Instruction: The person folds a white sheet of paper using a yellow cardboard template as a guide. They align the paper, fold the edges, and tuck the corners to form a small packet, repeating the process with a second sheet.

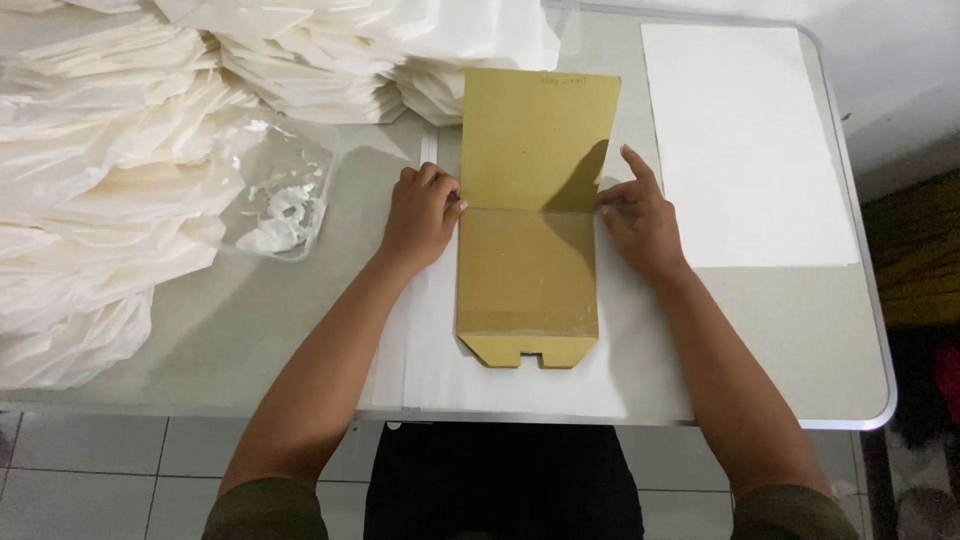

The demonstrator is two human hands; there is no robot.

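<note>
A tan cardboard template [530, 270] lies in the middle of the table, its upper flap standing up from a crease. Under it lies a sheet of white paper [425, 340] that shows on both sides and below. My left hand [422, 213] presses with curled fingers at the left end of the crease, touching the cardboard's edge. My right hand [636, 215] rests at the right end of the crease, its index finger pointing up beside the raised flap. Neither hand grips anything that I can see.
Heaps of folded white paper [110, 190] fill the left and back of the grey table [800, 340]. A clear plastic bag [285, 205] lies beside my left hand. A flat stack of white sheets [745, 140] sits at the right. Tiled floor shows below the table's front edge.
</note>
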